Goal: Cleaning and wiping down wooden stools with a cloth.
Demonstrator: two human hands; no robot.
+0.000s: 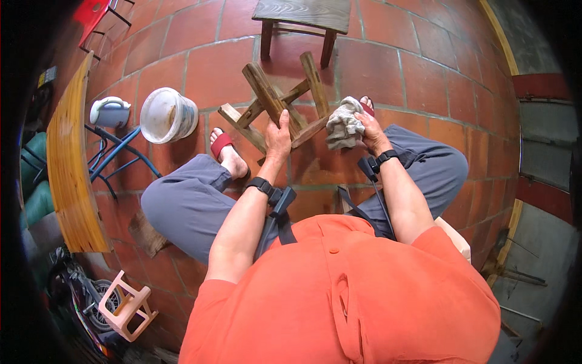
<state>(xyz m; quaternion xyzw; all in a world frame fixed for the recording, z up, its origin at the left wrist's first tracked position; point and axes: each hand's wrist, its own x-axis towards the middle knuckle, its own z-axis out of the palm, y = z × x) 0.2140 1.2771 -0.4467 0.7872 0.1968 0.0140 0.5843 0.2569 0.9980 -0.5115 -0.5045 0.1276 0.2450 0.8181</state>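
Note:
A small wooden stool point(265, 91) lies tipped over on the tiles between my feet, its legs pointing up and away from me. My left hand point(279, 138) is closed on one of its wooden parts, thumb along the wood. In my right hand point(373, 134) is a crumpled, stained grey cloth point(344, 124), bunched beside the stool's right side. Whether the cloth touches the wood I cannot tell. The seat of the stool is mostly hidden from this angle.
Ahead stands another wooden stool point(303, 13). To the left are a dirty white bucket point(188, 118), a light blue pail point(110, 113) and a wooden tabletop point(76, 164) on blue metal legs. A pink plastic stool point(126, 308) and a bicycle point(91, 303) are at the lower left.

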